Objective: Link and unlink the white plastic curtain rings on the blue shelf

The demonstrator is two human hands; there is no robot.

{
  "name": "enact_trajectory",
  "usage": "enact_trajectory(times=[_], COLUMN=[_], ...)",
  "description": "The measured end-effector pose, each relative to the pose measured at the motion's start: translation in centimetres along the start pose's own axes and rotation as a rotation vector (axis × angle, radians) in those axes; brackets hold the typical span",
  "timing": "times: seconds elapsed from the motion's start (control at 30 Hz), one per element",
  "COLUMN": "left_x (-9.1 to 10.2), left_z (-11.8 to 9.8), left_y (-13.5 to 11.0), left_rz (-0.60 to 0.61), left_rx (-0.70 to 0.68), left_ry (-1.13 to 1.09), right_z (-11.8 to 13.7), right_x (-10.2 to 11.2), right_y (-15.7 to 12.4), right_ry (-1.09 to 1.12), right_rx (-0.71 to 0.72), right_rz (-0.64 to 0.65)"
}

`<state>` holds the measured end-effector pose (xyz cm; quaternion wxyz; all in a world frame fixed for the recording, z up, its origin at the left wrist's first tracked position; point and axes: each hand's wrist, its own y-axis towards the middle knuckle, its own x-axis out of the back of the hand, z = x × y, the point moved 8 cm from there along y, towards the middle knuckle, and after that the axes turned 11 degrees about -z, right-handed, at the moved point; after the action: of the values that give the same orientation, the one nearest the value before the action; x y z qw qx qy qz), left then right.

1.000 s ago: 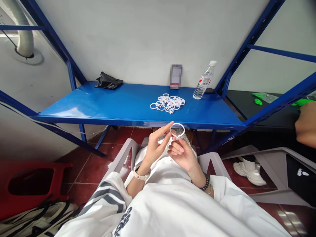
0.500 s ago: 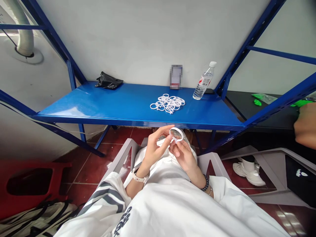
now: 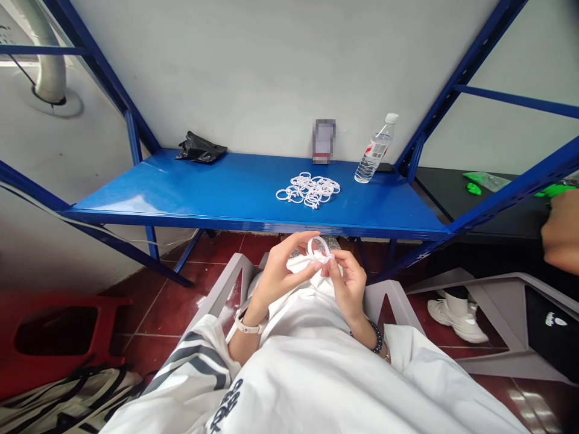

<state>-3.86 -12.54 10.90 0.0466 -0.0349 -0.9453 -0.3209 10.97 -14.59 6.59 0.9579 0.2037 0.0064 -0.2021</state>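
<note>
Above my lap, just short of the table's front edge, both hands hold one thin white ring (image 3: 318,248). My left hand (image 3: 280,270) has its thumb and fingers bent around the ring's left side, with the thumb at the bottom. With thumb and index finger, my right hand (image 3: 349,282) pinches the ring at its lower right, where a small knob or joint seems to sit; the fingertips partly hide it. A loose pile of similar white rings (image 3: 310,190) lies on the blue table (image 3: 217,187).
Along the back of the table are a crumpled black bag (image 3: 201,147), a blurred-out upright object (image 3: 324,141), a water bottle (image 3: 376,149) and a dark flat item. Blue frame posts flank it. At right, another person's arm (image 3: 561,232) shows; a red stool (image 3: 58,331) stands left.
The ring has turned more upright and shifted slightly left. My right hand has moved a little right and now pinches the ring's lower right side. The pile is unchanged.
</note>
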Motion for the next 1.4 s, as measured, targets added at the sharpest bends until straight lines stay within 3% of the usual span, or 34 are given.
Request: enact_trajectory(times=[0.13,0.33,0.5,0.77,1.03,1.2,1.33,1.4], left_x=[0.4,0.2,-0.4,-1.5,-0.4,-0.7,-0.6,-0.8], left_z=[0.0,-1.1,0.0,1.3,2.3,2.4,2.1,2.2], left_y=[0.1,0.0,-0.1,-0.1,0.3,0.3,0.4,0.2], left_rz=[0.054,0.168,0.231,0.182,-0.024,0.012,0.017,0.076], left_rx=[-0.049,-0.187,-0.107,0.024,0.111,0.171,0.193,0.23], left_ry=[0.066,0.169,0.175,0.066,-0.073,-0.101,-0.188,-0.249], right_z=[0.9,1.6,0.3,-1.7,-3.1,-3.5,-3.6,-3.6], right_x=[0.2,-0.3,-0.7,-1.5,-3.0,-3.0,-3.7,-3.9], right_y=[0.1,-0.1,-0.1,-0.2,-0.6,-0.4,-1.0,-1.2], right_ry=[-0.046,-0.08,-0.03,0.118,0.342,0.435,0.513,0.541], right_rx=[0.074,0.114,0.011,-0.163,-0.345,-0.452,-0.594,-0.615], right_rz=[-0.02,0.071,0.13,0.187,0.3,0.251,0.33,0.353])
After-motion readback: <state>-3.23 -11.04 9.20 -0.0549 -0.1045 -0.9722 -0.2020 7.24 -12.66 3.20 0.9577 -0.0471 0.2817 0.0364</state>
